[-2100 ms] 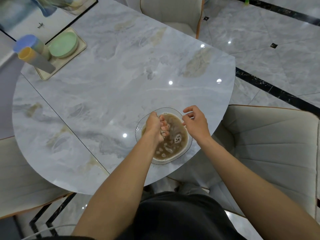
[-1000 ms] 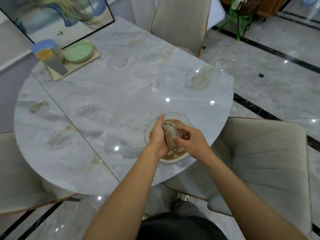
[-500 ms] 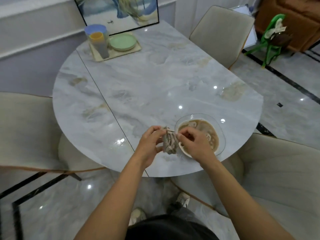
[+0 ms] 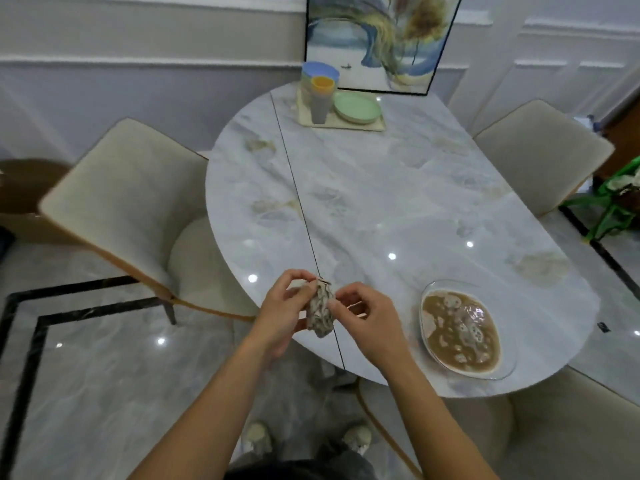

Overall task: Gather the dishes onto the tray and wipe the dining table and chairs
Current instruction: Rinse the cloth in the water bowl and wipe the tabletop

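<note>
A wet, bunched grey cloth hangs between my two hands above the near edge of the marble table. My left hand grips its upper left part, and my right hand pinches its right side. To the right stands a clear glass bowl of murky brown water. At the table's far end lies a beige tray carrying a green plate and a stack of cups.
Cream chairs stand at the left, the far right and the near right. A framed painting leans on the wall behind the tray. A green object sits on the floor at the right.
Both hands lifted the cloth out of the brown water and carried it left of the bowl. The view swung left, bringing the left chair and the wall into sight.
</note>
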The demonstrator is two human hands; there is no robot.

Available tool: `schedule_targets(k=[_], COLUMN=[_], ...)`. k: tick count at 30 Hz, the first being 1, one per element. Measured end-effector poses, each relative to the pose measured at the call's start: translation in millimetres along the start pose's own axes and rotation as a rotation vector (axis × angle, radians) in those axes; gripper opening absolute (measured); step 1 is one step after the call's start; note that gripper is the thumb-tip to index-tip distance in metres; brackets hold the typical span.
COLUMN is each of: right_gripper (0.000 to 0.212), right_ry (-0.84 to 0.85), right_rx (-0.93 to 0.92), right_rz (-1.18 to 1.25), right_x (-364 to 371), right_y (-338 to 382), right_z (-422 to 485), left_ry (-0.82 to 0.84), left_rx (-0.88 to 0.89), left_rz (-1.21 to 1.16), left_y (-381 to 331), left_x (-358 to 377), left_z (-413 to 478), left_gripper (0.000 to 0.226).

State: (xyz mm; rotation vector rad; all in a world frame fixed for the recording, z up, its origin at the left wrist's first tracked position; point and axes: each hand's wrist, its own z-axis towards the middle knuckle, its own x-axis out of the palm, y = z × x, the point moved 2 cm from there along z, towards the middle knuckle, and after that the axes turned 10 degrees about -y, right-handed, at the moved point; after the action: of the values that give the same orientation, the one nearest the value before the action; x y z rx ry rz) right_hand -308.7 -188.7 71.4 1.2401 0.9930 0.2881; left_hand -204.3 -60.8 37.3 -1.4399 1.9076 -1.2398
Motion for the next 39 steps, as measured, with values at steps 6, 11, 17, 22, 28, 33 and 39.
schedule_targets(k=[6, 11, 17, 22, 28, 33, 39], right_gripper=[0.013, 0.011, 0.010, 0.011, 0.010, 0.009, 0.008], right_ry=[0.052, 0.131, 0.138, 0.132, 0.149, 0.067, 0.017], right_rx=[0.064, 0.195, 0.176, 0.141, 0.157, 0.192, 0.010], right_rz=[0.009, 0.178, 0.230, 0.237, 0.242, 0.267, 0.166], right_x=[35.2, 50.0, 45.9, 28.6, 13.0, 1.4, 3.6], right_y=[19.2, 33.3, 45.4, 54.8, 53.6, 50.9, 55.3], right_z=[6.0, 9.9, 15.7, 19.9, 15.3, 12.9, 8.9], left_ry=[-0.053, -0.025, -0.152, 0.002, -0.039, -0.161, -0.251], left_rx=[-0.009, -0.023, 0.034, 0.383, 0.596, 0.621, 0.583], left_rz=[-0.013, -0.046, 0.069, 0.370, 0.567, 0.444, 0.474], left_y=[-4.7, -8.7, -17.1, -35.6, -39.3, -56.5, -61.8], left_x=[-50.2, -80.5, -84.4, -63.0, -56.7, -68.6, -71.6], left_z=[-0.4, -0.8, 7.0, -5.3, -19.3, -26.7, -28.1], left_gripper=[0.019, 0.029, 0.033, 0.034, 0.023, 0.014, 0.023])
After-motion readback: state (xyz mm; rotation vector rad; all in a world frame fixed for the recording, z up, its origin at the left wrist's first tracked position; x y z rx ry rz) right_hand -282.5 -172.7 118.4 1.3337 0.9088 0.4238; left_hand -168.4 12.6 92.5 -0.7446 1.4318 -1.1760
